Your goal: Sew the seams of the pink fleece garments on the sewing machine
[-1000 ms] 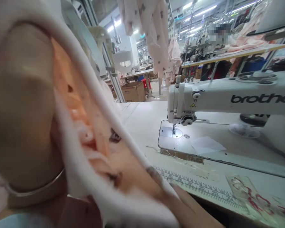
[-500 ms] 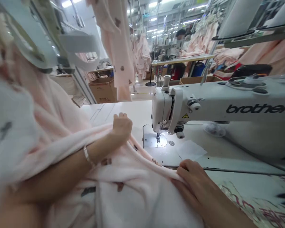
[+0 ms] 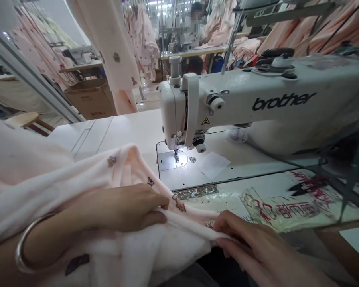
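Note:
A pale pink fleece garment (image 3: 77, 179) with small dark prints lies bunched over my lap and the table's near left. My left hand (image 3: 128, 209), a metal bangle on its wrist, pinches a fold of the garment's edge. My right hand (image 3: 245, 243) grips the same edge a little to the right, at the table's front. Both hands sit in front of the white Brother sewing machine (image 3: 257, 103); its needle (image 3: 176, 155) and lit needle plate are bare, a short way behind my left hand.
A small white fabric piece (image 3: 214, 164) lies on the machine bed. A printed plastic sheet (image 3: 275, 203) covers the table's front right. More pink garments (image 3: 107, 48) hang behind, beside a cardboard box (image 3: 91, 97). Another person sits at a far machine (image 3: 194, 16).
My left hand has drawn back from beside the needle toward the table's front. Both hands now hold the garment's edge close together. The view has tilted down and shifted right.

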Tool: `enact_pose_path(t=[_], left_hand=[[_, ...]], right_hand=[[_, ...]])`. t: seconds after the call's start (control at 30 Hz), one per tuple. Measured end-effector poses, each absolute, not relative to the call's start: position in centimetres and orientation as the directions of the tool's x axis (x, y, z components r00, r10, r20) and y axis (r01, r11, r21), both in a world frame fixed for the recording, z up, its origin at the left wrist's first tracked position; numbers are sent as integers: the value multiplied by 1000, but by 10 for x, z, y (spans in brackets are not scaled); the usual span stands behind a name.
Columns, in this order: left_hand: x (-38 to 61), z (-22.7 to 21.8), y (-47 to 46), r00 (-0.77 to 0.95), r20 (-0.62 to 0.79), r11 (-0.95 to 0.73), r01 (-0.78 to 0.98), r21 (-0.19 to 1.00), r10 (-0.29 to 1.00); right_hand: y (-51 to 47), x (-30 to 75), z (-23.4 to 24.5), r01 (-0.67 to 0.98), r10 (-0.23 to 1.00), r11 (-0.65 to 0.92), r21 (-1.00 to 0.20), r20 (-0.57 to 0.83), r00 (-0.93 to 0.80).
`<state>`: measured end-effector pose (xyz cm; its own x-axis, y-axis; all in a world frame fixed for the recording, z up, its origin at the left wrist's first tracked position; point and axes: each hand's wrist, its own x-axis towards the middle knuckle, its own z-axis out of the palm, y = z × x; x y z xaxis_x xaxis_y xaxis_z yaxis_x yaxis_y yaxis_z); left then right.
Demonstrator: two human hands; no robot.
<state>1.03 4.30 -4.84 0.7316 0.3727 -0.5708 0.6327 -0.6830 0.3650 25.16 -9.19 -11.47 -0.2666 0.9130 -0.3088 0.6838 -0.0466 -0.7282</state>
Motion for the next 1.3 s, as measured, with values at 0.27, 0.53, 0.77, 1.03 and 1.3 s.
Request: enact_pose_path(t=[0.27,0.53,0.77,1.03,1.3], left_hand=[[16,-67,48,711,-547,-755,624,201,442],[47,-87,21,869,-224,-842,487,232,441],[48,-92,36,841,-346,-669,541,509,416],[47,-91,39,804,-393,-423,576,700,446],[49,-100,23,705,-346,-254,597,761,619]], right_hand=[[-54,240,-116,809,926,47,-586,-277,-255],[-42,237,-122,740,922,147,-656,-179,-342],[-23,251,-106,633,847,81,-770,-282,-451],[-16,256,-95,552,812,-28,-833,-341,-474],[-24,261,-99,493,859,-78,-867,-309,-408]])
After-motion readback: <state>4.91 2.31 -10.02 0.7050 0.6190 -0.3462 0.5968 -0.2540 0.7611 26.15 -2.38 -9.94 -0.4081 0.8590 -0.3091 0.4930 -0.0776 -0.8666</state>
